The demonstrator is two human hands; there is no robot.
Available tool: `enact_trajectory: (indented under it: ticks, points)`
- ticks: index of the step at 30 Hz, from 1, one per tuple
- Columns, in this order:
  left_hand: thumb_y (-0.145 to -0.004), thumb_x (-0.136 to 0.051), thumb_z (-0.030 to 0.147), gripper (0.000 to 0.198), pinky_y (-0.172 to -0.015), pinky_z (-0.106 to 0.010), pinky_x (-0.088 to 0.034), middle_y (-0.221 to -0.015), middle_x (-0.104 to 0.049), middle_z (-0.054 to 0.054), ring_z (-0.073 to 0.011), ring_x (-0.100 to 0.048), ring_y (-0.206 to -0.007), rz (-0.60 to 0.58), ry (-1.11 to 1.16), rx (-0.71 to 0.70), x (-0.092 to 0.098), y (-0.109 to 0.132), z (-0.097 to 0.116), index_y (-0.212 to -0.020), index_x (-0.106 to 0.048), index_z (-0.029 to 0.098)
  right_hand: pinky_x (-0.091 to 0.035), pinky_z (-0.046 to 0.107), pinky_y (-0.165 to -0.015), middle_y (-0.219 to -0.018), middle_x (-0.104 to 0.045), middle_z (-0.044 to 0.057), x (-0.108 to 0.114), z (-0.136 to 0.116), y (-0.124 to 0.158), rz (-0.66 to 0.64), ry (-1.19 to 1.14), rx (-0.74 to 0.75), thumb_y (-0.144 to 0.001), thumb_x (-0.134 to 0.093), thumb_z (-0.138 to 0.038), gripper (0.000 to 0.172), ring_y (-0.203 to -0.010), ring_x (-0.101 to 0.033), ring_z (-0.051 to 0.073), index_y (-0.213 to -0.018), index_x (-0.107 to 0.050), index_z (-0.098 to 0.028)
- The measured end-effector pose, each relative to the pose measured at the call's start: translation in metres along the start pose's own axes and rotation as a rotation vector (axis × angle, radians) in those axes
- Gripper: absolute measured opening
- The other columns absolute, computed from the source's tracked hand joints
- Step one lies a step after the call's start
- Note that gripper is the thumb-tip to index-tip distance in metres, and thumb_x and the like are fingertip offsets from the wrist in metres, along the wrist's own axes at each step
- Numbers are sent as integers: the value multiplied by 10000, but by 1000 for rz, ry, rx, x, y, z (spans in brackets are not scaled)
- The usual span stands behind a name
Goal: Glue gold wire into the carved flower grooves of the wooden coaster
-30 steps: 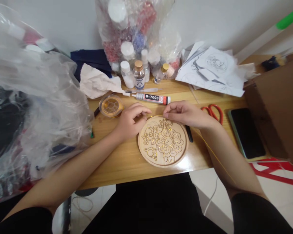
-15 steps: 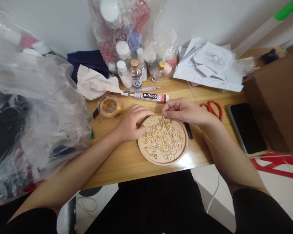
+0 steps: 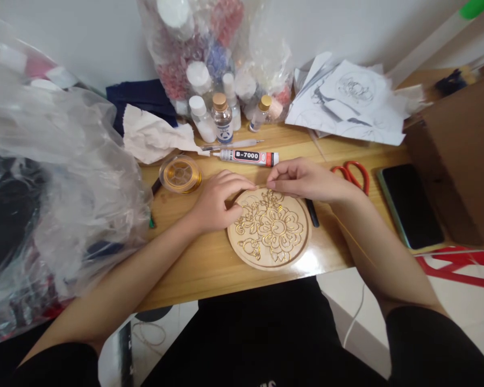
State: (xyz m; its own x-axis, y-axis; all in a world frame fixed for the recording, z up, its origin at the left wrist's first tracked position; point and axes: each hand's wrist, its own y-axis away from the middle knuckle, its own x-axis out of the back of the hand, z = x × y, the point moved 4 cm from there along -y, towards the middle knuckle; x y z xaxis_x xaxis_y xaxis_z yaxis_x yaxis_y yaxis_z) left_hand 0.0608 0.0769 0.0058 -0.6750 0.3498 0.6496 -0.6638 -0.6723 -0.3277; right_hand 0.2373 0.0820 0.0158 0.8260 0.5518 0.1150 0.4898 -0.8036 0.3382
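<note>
A round wooden disc [image 3: 268, 228] carved with a flower pattern lined in gold wire lies on the wooden table [image 3: 210, 263] in front of me. My left hand [image 3: 215, 201] rests on the disc's left rim, fingers curled and pinched at its top edge. My right hand [image 3: 306, 180] hovers over the disc's top right, thumb and fingers pinched on a thin gold wire [image 3: 347, 234] that trails back along my right forearm. The two pinches nearly meet above the disc's top edge.
A spool of gold wire [image 3: 180, 174] sits left of my hands. Behind them lie a B-7000 glue tube [image 3: 250, 157], small bottles [image 3: 221, 115] and bagged supplies. Red scissors [image 3: 353, 174], a phone [image 3: 410, 207], a cardboard box [image 3: 460, 156] and sketches [image 3: 350, 105] are right; a plastic bag [image 3: 56, 177] is left.
Both hands have closed in toward each other over the disc's top edge. The camera has tilted slightly, shifting the scene up.
</note>
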Motion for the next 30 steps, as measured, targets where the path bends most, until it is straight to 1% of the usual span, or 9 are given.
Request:
enact_trajectory:
  ticks: [9, 15, 21, 25, 27, 30]
  points:
    - [-642, -460, 108, 367, -855, -377, -465, -981, -685, -51, -195, -607, -915, 8, 0, 12, -1, -1, -2, -954, -643, 171, -285, 197, -457, -580, -537, -50, 0, 0, 0, 4, 16, 40, -742, -651, -241, 120, -509, -420, 30, -744, -621, -125]
    - [-659, -461, 91, 348, -870, -373, -464, -992, -687, -50, -192, -612, -934, 15, 26, 23, 0, -1, -4, -939, -649, 177, -305, 209, -487, -609, -558, -37, -2, 0, 1, -41, 53, 75, -745, -651, -241, 121, -551, -450, 47, -771, -642, -122]
    - [-768, -408, 76, 312, -867, -367, -468, -981, -682, -46, -179, -611, -937, 22, 59, 24, 0, -1, -5, -923, -653, 191, -272, 213, -462, -526, -493, -63, -4, -1, 1, -22, 74, 86, -745, -665, -222, 94, -478, -380, 35, -729, -636, -133]
    - [-871, -480, 206, 174, -865, -374, -474, -972, -661, -58, -185, -602, -944, 49, 88, 36, 1, -2, -3, -912, -649, 192, -265, 212, -454, -550, -520, -43, -4, 0, -1, 30, 94, 117, -730, -700, -215, 103, -491, -393, 40, -737, -641, -130]
    - [-878, -516, 265, 149, -855, -379, -480, -956, -651, -64, -189, -602, -931, 59, 88, 25, 1, -2, -1, -895, -644, 191, -264, 210, -455, -552, -520, -39, -5, 2, -2, 52, 100, 121, -730, -708, -214, 106, -496, -393, 41, -740, -643, -131]
    - [-865, -562, 280, 108, -838, -370, -486, -935, -644, -59, -185, -604, -906, 76, 73, 21, 1, -2, 0, -856, -636, 202, -265, 208, -457, -536, -498, -44, -6, 2, -2, 67, 89, 118, -747, -700, -218, 99, -490, -381, 38, -736, -645, -137]
